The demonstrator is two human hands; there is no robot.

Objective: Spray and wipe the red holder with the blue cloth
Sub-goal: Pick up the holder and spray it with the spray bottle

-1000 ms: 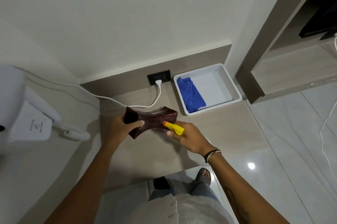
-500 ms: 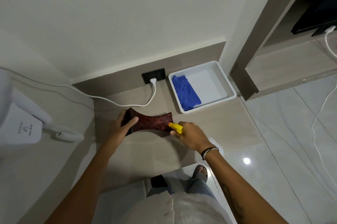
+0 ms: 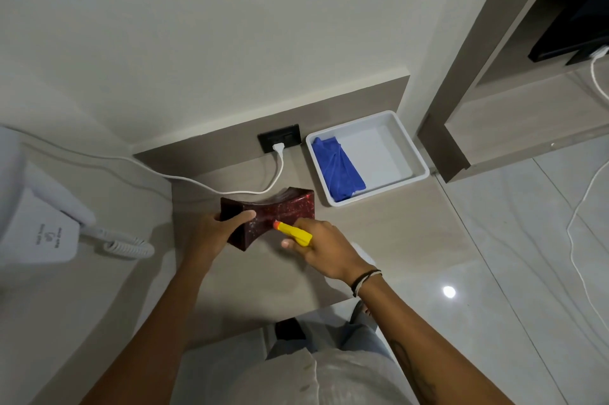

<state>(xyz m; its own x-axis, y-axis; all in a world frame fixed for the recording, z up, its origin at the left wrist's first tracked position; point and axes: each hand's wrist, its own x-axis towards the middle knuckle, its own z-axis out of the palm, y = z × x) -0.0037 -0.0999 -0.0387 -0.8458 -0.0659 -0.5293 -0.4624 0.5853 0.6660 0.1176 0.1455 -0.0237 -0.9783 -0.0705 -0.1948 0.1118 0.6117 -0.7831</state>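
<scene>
The dark red holder [image 3: 283, 212], curved in at its middle, is tilted up on the beige counter [image 3: 379, 233]. My left hand [image 3: 219, 231] grips its left end, thumb across the front. My right hand [image 3: 321, 248] is closed around a spray bottle with a yellow head [image 3: 295, 232]; the orange nozzle sits right at the holder's front face, which shows pale droplets. The bottle's body is hidden under my hand. The blue cloth [image 3: 337, 170] lies folded in the left part of a white tray [image 3: 415, 157], behind and to the right of the holder.
A white cable [image 3: 211, 187] runs along the counter from a plug in a black wall socket [image 3: 279, 142], just behind the holder. A white wall-mounted hair dryer [image 3: 43, 223] with a coiled cord hangs at the left. The counter's front edge is near my legs; tiled floor lies right.
The holder has been tipped up off the counter toward me again, and pale spray spots now show on its front. My right hand keeps the nozzle against it.
</scene>
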